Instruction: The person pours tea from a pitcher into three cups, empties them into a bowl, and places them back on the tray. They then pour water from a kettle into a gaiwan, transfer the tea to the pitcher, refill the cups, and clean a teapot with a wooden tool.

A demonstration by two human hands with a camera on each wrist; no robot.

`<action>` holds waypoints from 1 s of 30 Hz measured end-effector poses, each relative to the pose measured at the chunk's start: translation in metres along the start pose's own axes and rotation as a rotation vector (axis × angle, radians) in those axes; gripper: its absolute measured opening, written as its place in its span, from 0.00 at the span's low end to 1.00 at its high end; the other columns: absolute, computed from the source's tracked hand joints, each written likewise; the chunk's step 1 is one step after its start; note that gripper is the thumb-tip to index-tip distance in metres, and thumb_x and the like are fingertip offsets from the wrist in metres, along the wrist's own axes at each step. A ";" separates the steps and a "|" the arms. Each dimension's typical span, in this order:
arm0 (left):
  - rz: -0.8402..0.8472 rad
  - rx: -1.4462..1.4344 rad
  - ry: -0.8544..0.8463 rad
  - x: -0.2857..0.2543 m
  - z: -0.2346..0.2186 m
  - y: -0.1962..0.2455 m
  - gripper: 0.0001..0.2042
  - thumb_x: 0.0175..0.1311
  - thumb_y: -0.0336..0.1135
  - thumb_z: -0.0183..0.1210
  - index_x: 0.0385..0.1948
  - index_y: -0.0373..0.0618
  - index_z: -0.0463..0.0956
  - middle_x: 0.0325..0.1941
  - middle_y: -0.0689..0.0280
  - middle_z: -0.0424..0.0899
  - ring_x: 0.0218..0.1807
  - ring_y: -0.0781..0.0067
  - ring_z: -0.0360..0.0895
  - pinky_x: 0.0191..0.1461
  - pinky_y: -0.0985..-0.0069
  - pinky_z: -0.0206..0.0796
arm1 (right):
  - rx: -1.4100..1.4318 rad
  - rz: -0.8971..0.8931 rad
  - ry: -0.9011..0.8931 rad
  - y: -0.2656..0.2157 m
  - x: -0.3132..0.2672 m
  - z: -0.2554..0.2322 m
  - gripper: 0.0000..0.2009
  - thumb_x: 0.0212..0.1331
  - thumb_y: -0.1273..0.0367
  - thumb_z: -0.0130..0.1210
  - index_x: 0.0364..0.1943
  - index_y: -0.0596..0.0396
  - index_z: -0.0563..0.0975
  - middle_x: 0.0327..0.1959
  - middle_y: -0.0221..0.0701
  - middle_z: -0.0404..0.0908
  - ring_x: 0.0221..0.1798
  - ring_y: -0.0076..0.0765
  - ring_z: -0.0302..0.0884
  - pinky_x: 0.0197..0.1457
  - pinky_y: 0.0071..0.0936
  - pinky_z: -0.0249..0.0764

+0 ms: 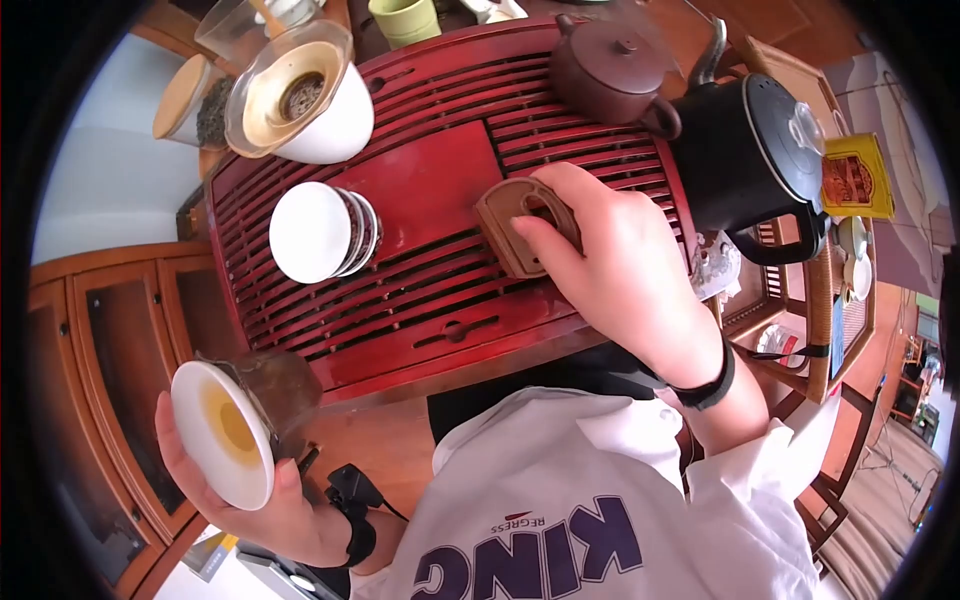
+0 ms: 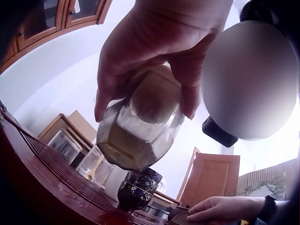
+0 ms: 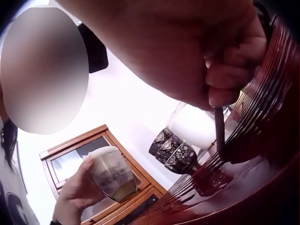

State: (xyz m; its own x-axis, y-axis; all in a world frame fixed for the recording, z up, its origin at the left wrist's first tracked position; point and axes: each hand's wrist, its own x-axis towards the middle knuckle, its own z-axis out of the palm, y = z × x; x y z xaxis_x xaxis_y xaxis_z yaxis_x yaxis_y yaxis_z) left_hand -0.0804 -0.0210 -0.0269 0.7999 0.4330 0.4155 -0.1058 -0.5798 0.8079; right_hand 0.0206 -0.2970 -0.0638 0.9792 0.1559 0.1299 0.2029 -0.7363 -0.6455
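Note:
My left hand [image 1: 235,515] grips a faceted glass [image 1: 285,395] with a round white top that has a yellow centre. In the left wrist view, fingers and thumb of this hand [image 2: 154,42] span the upper part of the glass [image 2: 133,136], and yellowish liquid shows low in it in the right wrist view. With thumb and fingers my right hand [image 1: 625,265] holds a flat brown coaster-like piece [image 1: 500,225] with a hollow in it, over the right half of the slatted red tea tray [image 1: 430,340]. The piece's edge [image 3: 219,131] looks thin and dark in the right wrist view.
Stacked cups [image 1: 315,232], dark-patterned outside, stand left of the tray's middle. A white vessel [image 1: 345,125] with a strainer sits at the back left. At the back right are a brown teapot [image 1: 610,70] and a black kettle [image 1: 745,150]. A green cup [image 1: 405,20] is behind.

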 end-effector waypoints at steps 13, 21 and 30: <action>0.062 0.018 -0.092 0.002 -0.007 -0.003 0.49 0.46 0.55 0.75 0.68 0.35 0.63 0.69 0.55 0.69 0.68 0.57 0.71 0.71 0.62 0.65 | -0.175 0.453 0.261 0.040 -0.048 -0.062 0.12 0.62 0.68 0.61 0.47 0.59 0.80 0.26 0.43 0.84 0.26 0.41 0.85 0.29 0.30 0.75; 0.059 0.012 -0.098 -0.005 -0.012 -0.005 0.49 0.46 0.55 0.75 0.68 0.35 0.63 0.69 0.55 0.69 0.68 0.58 0.71 0.70 0.62 0.66 | 0.062 0.044 -0.054 -0.012 -0.051 0.006 0.09 0.58 0.66 0.62 0.40 0.51 0.79 0.27 0.38 0.82 0.25 0.53 0.81 0.29 0.43 0.78; 0.040 0.049 -0.070 -0.005 -0.013 -0.009 0.48 0.48 0.56 0.74 0.68 0.36 0.64 0.69 0.56 0.70 0.68 0.58 0.72 0.70 0.64 0.66 | 0.010 0.372 0.277 0.065 -0.072 -0.072 0.12 0.62 0.69 0.61 0.47 0.59 0.80 0.26 0.39 0.84 0.23 0.33 0.81 0.30 0.27 0.75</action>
State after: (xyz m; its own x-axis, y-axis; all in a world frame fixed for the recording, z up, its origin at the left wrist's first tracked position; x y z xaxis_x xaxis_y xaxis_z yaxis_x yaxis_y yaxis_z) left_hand -0.0907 -0.0089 -0.0309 0.8349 0.3606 0.4158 -0.1108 -0.6298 0.7688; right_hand -0.0359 -0.4035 -0.0607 0.9502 -0.3003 0.0836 -0.1608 -0.7021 -0.6937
